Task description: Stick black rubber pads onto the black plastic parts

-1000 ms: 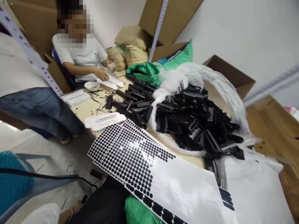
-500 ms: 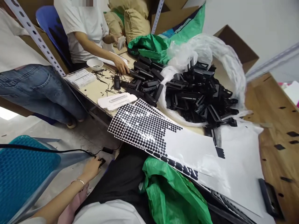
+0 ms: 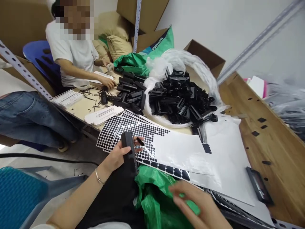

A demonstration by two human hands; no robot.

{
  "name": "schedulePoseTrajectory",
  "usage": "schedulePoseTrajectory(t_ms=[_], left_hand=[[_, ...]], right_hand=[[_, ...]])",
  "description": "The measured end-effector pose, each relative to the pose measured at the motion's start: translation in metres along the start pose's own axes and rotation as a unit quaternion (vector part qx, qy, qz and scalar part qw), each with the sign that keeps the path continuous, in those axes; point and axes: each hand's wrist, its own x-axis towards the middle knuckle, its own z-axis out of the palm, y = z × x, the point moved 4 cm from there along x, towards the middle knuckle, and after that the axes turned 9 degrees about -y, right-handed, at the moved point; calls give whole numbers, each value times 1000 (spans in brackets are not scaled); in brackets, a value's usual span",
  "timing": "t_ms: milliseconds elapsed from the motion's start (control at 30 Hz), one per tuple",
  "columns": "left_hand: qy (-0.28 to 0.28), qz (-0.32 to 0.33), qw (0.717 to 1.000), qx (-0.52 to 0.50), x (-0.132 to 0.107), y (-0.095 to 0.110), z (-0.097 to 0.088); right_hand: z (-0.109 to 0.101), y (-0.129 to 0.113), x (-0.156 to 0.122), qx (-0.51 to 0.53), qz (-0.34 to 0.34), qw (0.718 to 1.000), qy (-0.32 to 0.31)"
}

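Observation:
My left hand is closed around a long black plastic part, held upright over the near edge of the dotted sticker sheets. My right hand hovers low over a green plastic bag in my lap, blurred, fingers loosely spread with nothing visible in them. A clear bag heaped with black plastic parts lies on the table beyond the sheets.
A seated person in a white shirt works at the far left end of the table, their hand among loose black parts and small pins. Another person's jeans, a teal chair, cardboard boxes and a wooden bench surround the table.
My left hand came up from the floor beside the chair and now holds a black part over the sticker sheets. My right hand has entered view. The camera view shifted.

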Motion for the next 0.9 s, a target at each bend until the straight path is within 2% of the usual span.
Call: schedulePoseTrajectory(t_ms=[33,100,133,233,367,467,567,767,833,900], left_hand=[[-36,21,999,-2,20,5,9],[-95,46,994,8,52,10,22],[-116,50,992,19,65,11,26],[-155,40,983,91,92,8,28],[-201,14,947,250,122,9,23],[-236,-5,929,285,148,10,26],[-223,-39,938,264,172,2,33],[-180,-65,962,194,199,-32,43],[-161,-60,972,163,204,-39,35],[-95,-31,984,148,210,-42,16]], right_hand=[[-13,1,19,15,4,999,29],[-40,3,53,110,12,982,155],[-49,4,70,148,-3,971,186],[-58,12,110,226,-26,948,224],[-58,32,133,208,-31,935,285],[-65,49,138,160,-34,915,370],[-73,65,145,141,-34,898,415],[-70,107,165,261,22,882,391],[-66,120,165,290,24,874,388],[-60,131,163,316,5,865,389]])
